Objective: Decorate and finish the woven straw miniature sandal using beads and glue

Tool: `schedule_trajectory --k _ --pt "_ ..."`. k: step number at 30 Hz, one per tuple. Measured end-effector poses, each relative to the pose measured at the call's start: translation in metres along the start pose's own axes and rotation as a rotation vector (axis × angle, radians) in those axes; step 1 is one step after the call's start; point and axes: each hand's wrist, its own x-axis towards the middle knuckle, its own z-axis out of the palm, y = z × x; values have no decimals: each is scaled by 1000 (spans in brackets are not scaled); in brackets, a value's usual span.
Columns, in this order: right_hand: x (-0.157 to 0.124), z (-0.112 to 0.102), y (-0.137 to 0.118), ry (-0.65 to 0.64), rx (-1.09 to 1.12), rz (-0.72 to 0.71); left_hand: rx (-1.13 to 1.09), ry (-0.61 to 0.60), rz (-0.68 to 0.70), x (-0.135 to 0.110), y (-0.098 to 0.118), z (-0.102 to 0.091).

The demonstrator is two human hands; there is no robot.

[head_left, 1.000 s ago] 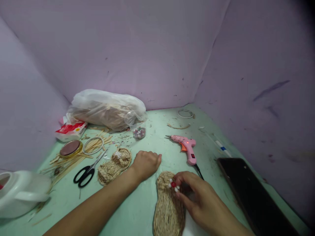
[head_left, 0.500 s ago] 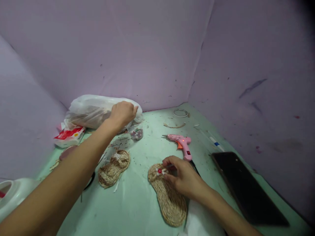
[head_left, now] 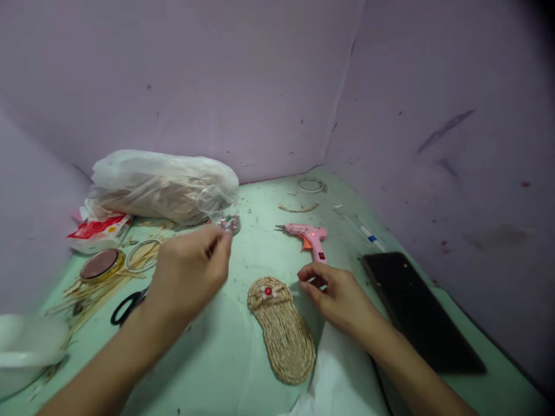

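While lying between left hand (curled, can't tell grasp) and nearer right hand (part-open, looks empty), see woven sole, slanting away leftward lengthwise.

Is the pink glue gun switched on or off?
Apparently on: a small orange light glows on the glue gun. Its red switch is too small to read.

Right hand has left the woven slipper
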Motion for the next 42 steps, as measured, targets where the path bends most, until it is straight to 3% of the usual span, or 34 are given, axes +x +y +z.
schedule_trajectory --k 3,4,8,11,15,19,22,25,28,29,32,34,36,38,42 --pt "-2 1 -6 -79 -21 49 -102 -383 -117 -41 -1 13" --pt "-2 2 -7 -87 -25 54 -123 -462 -169 -49 -3 17" --pt "-3 6 -4 -75 -53 82 -180 -632 -296 -59 -8 32" --pt "-4 11 1 -164 5 142 -233 -759 -365 -63 3 41" --pt "-7 22 3 -180 70 198 -403 -690 -533 -72 17 54" --pt "-10 33 2 -147 285 204 -812 -544 -717 -77 17 63" --pt "-12 33 1 -190 384 166 -1172 -549 -802 -78 14 66" --pt "-8 15 2 -99 205 81 -1441 -555 -875 -81 10 68" --pt "4 -15 3 308 -150 120 -1542 -555 -921 -82 6 68" --pt "9 -23 3 358 -262 181 -1554 -556 -931 -82 6 68" --pt "26 -35 4 240 -474 311 -1592 -543 -946 -82 6 67" --pt "36 -32 6 127 -570 335 -1612 -523 -948 -83 7 66" --pt "43 -25 10 108 -611 327 -1619 -510 -937 -84 7 67" --pt "46 -20 15 155 -541 336 -1622 -515 -911 -85 5 69" --pt "42 -21 24 181 37 422 -1623 -538 -874 -88 2 72"
